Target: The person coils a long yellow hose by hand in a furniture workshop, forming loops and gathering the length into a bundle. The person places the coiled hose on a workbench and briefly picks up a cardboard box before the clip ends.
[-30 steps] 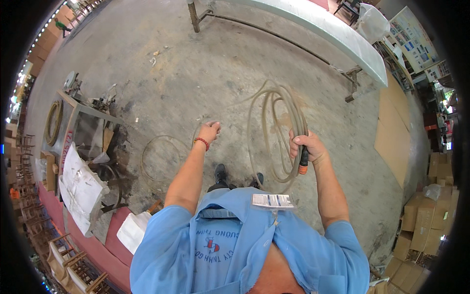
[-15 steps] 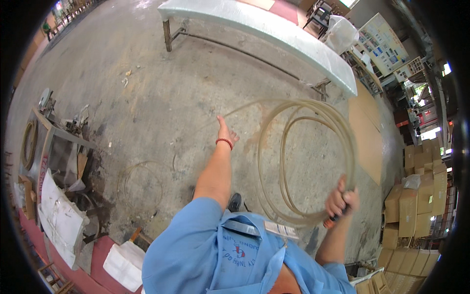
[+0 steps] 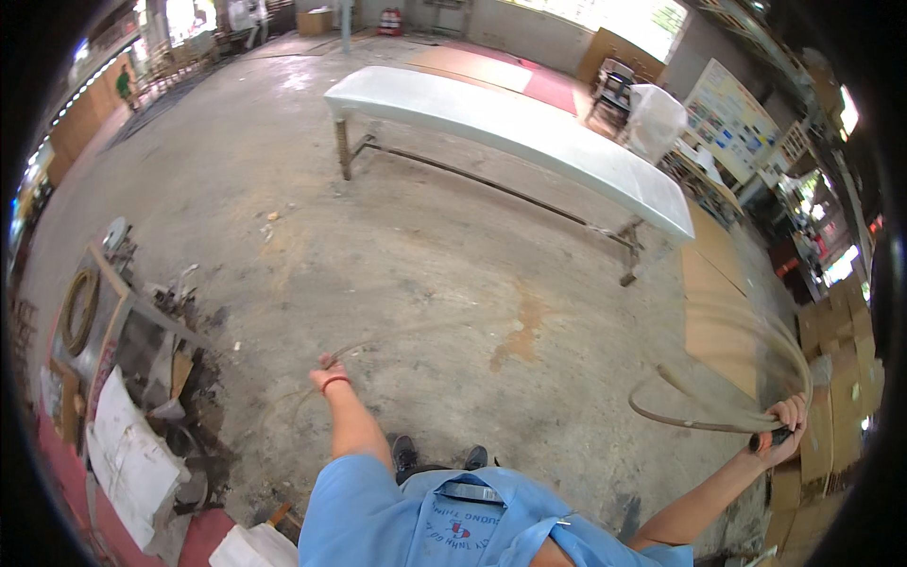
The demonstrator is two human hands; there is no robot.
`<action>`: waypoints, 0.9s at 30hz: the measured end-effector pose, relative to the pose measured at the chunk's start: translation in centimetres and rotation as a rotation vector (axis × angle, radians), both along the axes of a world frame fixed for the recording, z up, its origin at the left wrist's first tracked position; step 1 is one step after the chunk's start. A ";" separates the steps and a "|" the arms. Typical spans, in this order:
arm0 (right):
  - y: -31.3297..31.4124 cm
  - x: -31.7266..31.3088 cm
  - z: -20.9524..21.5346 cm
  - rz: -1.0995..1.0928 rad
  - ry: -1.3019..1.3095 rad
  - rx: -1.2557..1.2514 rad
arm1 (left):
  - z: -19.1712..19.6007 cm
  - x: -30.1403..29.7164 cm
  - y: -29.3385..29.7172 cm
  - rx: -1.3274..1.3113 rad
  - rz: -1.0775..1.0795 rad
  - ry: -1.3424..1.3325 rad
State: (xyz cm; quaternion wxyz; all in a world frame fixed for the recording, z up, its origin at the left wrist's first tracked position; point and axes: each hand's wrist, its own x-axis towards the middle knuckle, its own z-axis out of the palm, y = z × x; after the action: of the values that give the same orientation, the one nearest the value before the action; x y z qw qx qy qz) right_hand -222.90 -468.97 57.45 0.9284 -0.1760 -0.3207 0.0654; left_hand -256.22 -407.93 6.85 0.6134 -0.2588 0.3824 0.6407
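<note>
- Right hand (image 3: pixel 782 423), at the far right of the view with the arm stretched out to the side: fingers closed around a dark handle with an orange tip, and around the gathered loops of a tan hose (image 3: pixel 746 378).
- Hose coil, motion-blurred, rising in wide loops above and to the left of the right hand; one darker strand curves below the loops from left to right into the grip.
- Left hand (image 3: pixel 330 370), near the centre-left, forearm extended forward, an orange band at the wrist; a thin blurred strand of the hose runs from it to the right over the floor. Whether the fingers are closed on the strand cannot be told.
- Blue shirt (image 3: pixel 444 520) of the person along the lower edge, with dark shoes (image 3: pixel 436 455) just above it on the floor.
- Concrete floor (image 3: pixel 444 265), stained, spreading between the two hands and well beyond them.
- Long white bench (image 3: pixel 510 128) on metal legs, well apart from both hands, crossing the upper half of the view.
- Cluttered rack with a second coil (image 3: pixel 80 310) and white sheets at the left edge.
- Cardboard boxes (image 3: pixel 836 331) stacked at the right edge, behind the hose loops.
</note>
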 end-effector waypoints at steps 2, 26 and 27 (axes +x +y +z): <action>-1.2 4.0 -1.7 -0.013 -0.082 -0.029 | 3.2 -5.9 0.8 0.023 0.171 0.075; 36.2 -7.3 -29.2 0.962 0.124 -1.315 | 12.4 -15.4 -10.6 0.353 -0.928 0.544; 37.3 -7.8 -29.4 1.082 0.025 -1.263 | 14.0 -13.9 -10.8 0.430 -0.819 0.294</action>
State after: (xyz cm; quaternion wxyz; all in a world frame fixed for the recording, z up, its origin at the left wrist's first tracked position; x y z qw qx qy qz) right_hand -230.66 -431.70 28.00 0.4987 -0.4845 -0.2537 0.6724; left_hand -270.08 -418.77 20.85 0.7942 0.1389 0.3946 0.4407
